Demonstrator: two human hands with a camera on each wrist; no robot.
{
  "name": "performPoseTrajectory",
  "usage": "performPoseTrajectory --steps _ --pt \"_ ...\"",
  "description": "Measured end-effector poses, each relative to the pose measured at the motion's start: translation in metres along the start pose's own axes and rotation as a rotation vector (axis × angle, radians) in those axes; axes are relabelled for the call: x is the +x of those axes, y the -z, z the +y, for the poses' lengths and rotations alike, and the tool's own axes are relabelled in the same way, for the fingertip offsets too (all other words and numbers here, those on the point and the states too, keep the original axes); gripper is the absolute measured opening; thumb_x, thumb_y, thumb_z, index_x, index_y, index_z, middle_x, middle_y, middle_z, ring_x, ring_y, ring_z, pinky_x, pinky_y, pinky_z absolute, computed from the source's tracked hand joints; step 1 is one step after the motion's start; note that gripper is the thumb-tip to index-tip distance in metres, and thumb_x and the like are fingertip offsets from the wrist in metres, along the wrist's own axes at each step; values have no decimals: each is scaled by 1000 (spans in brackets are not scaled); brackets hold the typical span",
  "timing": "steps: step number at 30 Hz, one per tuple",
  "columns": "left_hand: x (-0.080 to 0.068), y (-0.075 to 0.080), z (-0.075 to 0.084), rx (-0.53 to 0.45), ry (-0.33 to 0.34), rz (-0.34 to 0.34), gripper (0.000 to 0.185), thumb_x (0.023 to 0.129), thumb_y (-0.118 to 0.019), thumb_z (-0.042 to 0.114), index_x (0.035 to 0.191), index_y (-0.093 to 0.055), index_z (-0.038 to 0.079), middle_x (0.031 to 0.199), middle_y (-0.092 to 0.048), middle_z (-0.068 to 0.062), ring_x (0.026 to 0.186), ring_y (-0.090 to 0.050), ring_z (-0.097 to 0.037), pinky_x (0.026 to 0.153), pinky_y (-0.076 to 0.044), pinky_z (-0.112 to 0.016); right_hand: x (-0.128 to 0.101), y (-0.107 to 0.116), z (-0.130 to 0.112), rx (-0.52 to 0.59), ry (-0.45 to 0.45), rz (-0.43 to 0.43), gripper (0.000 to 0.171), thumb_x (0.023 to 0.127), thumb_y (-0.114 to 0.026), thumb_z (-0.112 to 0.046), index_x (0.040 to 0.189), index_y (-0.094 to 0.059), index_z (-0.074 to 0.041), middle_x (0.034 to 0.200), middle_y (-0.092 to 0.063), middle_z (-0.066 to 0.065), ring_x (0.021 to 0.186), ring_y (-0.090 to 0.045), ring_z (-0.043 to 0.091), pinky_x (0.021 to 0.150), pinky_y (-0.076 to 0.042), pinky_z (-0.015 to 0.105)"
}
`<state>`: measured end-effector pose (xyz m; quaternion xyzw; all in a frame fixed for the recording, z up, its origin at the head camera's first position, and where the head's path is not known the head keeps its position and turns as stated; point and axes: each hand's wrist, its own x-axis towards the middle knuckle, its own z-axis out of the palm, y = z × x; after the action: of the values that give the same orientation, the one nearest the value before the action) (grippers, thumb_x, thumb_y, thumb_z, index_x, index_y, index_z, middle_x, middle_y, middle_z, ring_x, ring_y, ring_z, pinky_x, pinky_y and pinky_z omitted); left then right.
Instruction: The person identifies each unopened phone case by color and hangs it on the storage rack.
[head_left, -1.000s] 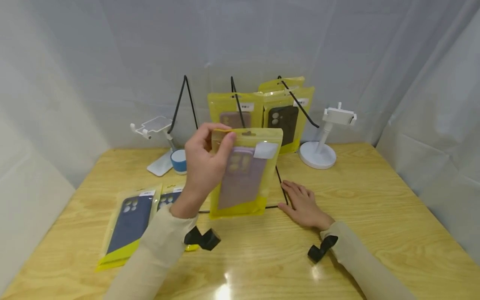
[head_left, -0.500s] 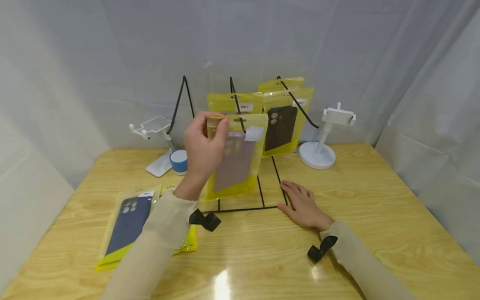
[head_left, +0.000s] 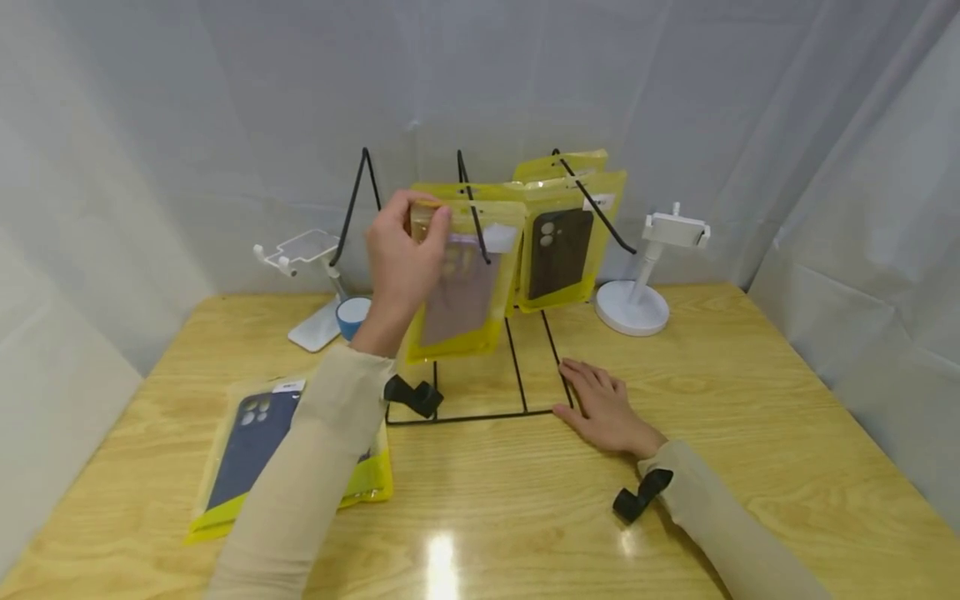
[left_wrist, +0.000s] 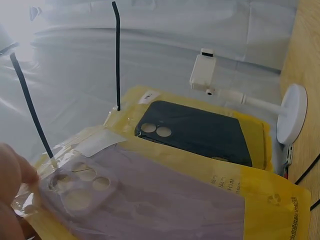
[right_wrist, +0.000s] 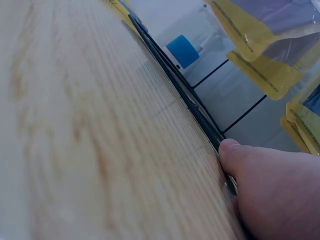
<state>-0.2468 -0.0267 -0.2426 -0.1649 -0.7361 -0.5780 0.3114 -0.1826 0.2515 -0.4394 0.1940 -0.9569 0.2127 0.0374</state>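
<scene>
Phone-case pouch [head_left: 459,307], mauve inside, lies just right of your left hand [head_left: 405,260], whose thumb and fingers pinch its top corner; its long axis is near vertical, the middle hook [head_left: 479,227] apparently through its top. Your right hand [head_left: 606,414], farther off, rests straight-fingered at the rack base's [head_left: 480,417] corner.

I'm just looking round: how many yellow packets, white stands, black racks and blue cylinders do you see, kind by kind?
Packets: 6 in sight (1 in the left hand, 3 on the rack, 2 on the table)
Stands: 2
Racks: 1
Blue cylinders: 1
Total: 10, though more packets could be hidden.
</scene>
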Motion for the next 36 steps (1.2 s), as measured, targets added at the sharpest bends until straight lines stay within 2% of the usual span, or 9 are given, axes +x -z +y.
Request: performPoseTrajectory --steps 7,11,16,21,25,30,36 --pt "3 0 2 29 9 -6 21 92 -64 15 105 -63 -1 93 -66 -13 66 -49 -13 56 -38 -21 -1 -1 0 6 9 16 63 98 -53 -35 148 -33 -2 154 -30 17 138 -26 42 102 -19 64" --pt "2 1 5 45 -11 -12 26 91 -65 14 113 -61 0 105 -67 -12 83 -56 -16 72 -43 -22 0 -1 -1 3 6 13 63 98 -53 -35 148 -33 -3 154 -30 17 139 -26 41 102 -19 64" --pt "0 1 12 114 -120 0 29 88 -69 11 113 -62 -1 110 -66 -12 104 -59 -24 94 -46 -32 1 -1 1 -4 11 22 63 98 -53 -35 148 -34 -2 154 -31 18 138 -27 42 101 -20 65" --pt "-11 2 22 170 -249 -2 27 87 -68 9 111 -63 -3 115 -62 -16 104 -57 -30 92 -45 -39 -1 -3 3 -1 4 15 63 98 -53 -35 148 -34 -3 154 -30 18 138 -27 42 101 -20 65" --pt "-19 7 29 171 -306 -23 26 86 -68 6 109 -61 -5 119 -60 -18 111 -55 -30 98 -43 -40 1 -5 3 -2 5 10 64 98 -52 -37 148 -33 -3 155 -30 17 139 -26 42 102 -19 65" --pt "-27 15 38 185 -392 -15 25 86 -66 5 109 -60 -6 119 -60 -19 115 -55 -31 101 -43 -39 1 -5 4 10 3 8 64 98 -52 -37 149 -33 -3 155 -29 17 139 -26 42 103 -18 64" --pt "-38 22 51 131 -474 4 25 85 -67 6 106 -60 -5 117 -61 -19 114 -56 -29 101 -43 -39 0 -1 5 3 -3 10 63 98 -52 -36 149 -33 -3 155 -29 17 139 -26 42 103 -19 64"
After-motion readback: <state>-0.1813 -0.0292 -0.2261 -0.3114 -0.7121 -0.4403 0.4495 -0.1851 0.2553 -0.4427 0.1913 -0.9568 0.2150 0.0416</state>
